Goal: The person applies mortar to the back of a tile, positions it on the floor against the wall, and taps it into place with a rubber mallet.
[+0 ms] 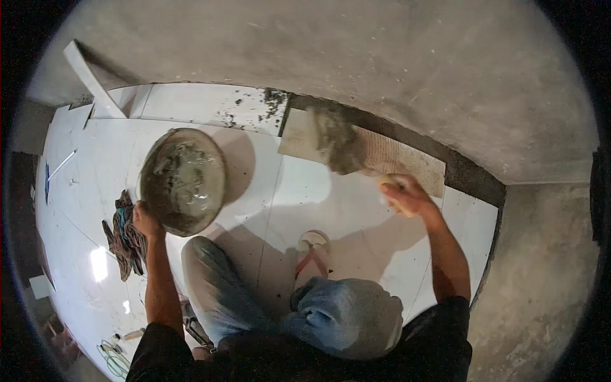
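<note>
My left hand point(147, 219) grips the near left rim of a round basin point(221, 167), which is tilted and holds wet grey mortar point(184, 175). My right hand point(409, 196) is closed around the wooden handle of a trowel point(400, 204). The blade is blurred by motion and hidden under a lump of grey mortar point(344, 146). Beneath it lies a cut tile point(407, 156), its ribbed beige face upward, beside the gap along the wall. Some mortar seems smeared on its left part, though the blur makes this unclear.
White floor tiles point(305, 191) spread around my sandalled foot point(312, 254). Mortar crumbs point(273, 102) lie near the concrete wall point(394, 57). A white strip point(92, 79) leans at the far left. A crumpled dark cloth point(127, 235) and a green cord point(113, 358) lie on the left.
</note>
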Tool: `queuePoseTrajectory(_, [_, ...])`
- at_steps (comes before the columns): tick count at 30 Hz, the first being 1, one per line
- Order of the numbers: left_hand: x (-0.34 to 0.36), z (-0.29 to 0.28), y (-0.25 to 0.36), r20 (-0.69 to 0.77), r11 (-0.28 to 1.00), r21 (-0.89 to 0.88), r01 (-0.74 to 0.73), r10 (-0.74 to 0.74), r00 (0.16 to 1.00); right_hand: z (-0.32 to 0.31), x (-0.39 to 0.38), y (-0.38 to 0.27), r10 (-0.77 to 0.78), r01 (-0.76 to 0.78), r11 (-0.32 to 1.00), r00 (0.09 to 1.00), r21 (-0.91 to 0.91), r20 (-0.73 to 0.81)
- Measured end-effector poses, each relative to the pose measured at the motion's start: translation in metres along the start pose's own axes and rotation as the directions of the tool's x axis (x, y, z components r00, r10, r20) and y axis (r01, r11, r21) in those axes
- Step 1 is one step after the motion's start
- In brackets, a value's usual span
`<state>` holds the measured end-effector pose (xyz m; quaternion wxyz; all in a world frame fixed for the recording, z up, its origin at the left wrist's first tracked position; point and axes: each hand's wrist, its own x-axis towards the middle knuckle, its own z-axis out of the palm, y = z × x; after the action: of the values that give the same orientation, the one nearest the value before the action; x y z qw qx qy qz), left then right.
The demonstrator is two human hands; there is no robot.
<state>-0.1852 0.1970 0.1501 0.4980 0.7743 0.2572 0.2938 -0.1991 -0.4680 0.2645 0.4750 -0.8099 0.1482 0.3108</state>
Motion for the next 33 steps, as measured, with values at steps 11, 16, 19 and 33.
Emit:
queuePoseTrajectory(11, [-0.100,0.013,0.137,0.212,0.922,0.302,-0.242,0.183,0.960,-0.085,0.035,0.092,-0.316,-0.082,0.619,0.884,-0.781,-0.344])
queuePoseTrajectory(16, [-0.207,0.169,0.154,0.806,0.948,0.034,-0.317,0.162,0.569,-0.059,0.046,0.107,-0.332,-0.197,0.556,0.838,-0.807,-0.433])
queuePoseTrajectory(19, [-0.182,0.252,0.090,0.668,0.957,0.198,-0.214,0.028,0.744,-0.050,0.044,0.117,-0.446,-0.170,0.467,0.802,-0.868,-0.398])
queuePoseTrajectory(33, [-0.161,0.309,0.059,0.727,0.991,0.060,-0.120,0.039,0.685,-0.037,0.019,0.149,-0.390,-0.273,0.542,0.756,-0.795,-0.526])
